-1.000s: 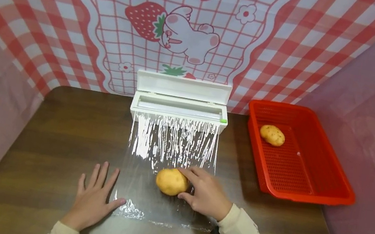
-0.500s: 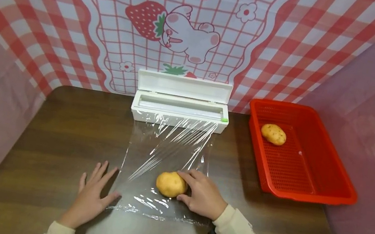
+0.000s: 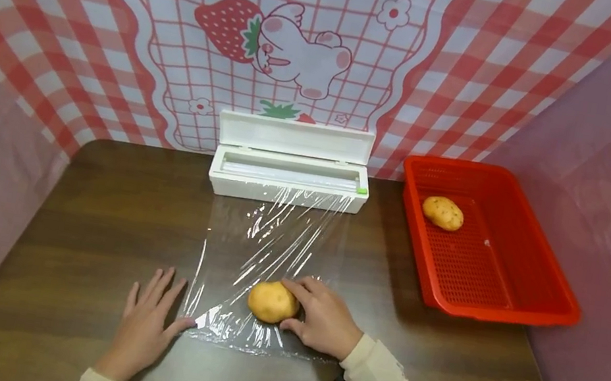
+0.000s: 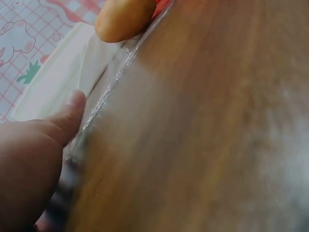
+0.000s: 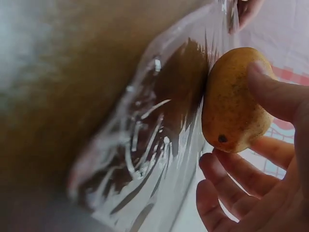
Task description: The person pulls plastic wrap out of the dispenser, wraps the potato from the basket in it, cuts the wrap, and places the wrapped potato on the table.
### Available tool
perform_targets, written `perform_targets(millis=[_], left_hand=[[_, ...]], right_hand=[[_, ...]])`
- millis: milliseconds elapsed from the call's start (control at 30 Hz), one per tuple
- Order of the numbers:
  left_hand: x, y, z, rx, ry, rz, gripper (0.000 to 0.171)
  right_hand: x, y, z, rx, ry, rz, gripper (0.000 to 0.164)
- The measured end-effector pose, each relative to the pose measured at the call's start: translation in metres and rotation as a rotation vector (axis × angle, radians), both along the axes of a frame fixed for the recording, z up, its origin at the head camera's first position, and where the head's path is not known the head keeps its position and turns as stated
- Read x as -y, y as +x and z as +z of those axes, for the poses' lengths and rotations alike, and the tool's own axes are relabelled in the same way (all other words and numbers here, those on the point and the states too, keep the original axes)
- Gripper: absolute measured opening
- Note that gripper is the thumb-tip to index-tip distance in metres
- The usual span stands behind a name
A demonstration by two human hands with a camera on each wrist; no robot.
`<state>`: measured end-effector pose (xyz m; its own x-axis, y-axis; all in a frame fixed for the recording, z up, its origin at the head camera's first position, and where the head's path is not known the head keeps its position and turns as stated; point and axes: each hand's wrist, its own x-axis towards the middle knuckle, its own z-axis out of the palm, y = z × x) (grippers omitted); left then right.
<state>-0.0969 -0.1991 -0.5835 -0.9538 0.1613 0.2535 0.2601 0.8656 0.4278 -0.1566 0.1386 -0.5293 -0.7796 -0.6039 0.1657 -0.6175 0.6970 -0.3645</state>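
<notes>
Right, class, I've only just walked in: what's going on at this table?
A person has a sheet of cling film pulled out from a white dispenser box across the wooden table. The right hand holds a potato on the film, while the left hand lies flat, thumb at the film's near corner. A second potato sits in the red basket.

head looks down, wrists close, all share potato (image 3: pixel 272 302)

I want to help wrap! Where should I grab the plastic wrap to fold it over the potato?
Probably the near edge of the wrap, at its corners, coming from your side. It lies loose and crinkled there; the far end runs into the dispenser, and the potato weighs down the middle.
</notes>
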Motion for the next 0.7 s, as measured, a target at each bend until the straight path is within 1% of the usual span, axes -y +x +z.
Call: perform_targets(millis=[100,167,200,267,300,333,400,467,533,567,600,700], left_hand=[[0.001,0.004,-0.001,-0.027,0.025,-0.007,0.072],[0.001,0.006,0.0,-0.053,0.055,-0.006,0.069],[0.001,0.007,0.001,-0.079,0.076,-0.007,0.067],[0.0,0.01,0.003,-0.148,0.119,-0.024,0.059],[-0.001,0.012,0.005,-0.188,0.123,-0.044,0.055],[-0.003,0.014,0.006,-0.23,0.113,-0.072,0.051],[-0.006,0.019,0.01,-0.307,0.069,-0.152,0.048],[-0.009,0.022,0.012,-0.347,0.004,-0.237,0.044],[-0.011,0.023,0.013,-0.346,-0.049,-0.297,0.036],[-0.011,0.023,0.013,-0.334,-0.062,-0.313,0.03],[-0.012,0.022,0.013,-0.321,-0.071,-0.319,0.026],[-0.013,0.019,0.012,-0.286,-0.083,-0.32,0.023]], right_hand=[[-0.004,0.005,-0.001,0.004,-0.009,-0.014,0.09],[-0.009,0.011,0.0,0.002,-0.02,-0.036,0.094],[-0.012,0.015,0.001,-0.002,-0.026,-0.049,0.092],[-0.018,0.025,0.001,-0.022,-0.026,-0.065,0.083],[-0.022,0.03,0.0,-0.044,-0.019,-0.061,0.075],[-0.025,0.036,-0.002,-0.069,-0.005,-0.049,0.066],[-0.032,0.046,-0.006,-0.118,0.034,-0.005,0.051],[-0.038,0.054,-0.011,-0.162,0.077,0.049,0.04],[-0.042,0.057,-0.017,-0.199,0.101,0.086,0.032],[-0.043,0.057,-0.019,-0.218,0.104,0.098,0.028],[-0.044,0.056,-0.021,-0.237,0.104,0.106,0.024],[-0.044,0.054,-0.024,-0.302,0.11,0.125,0.015]])
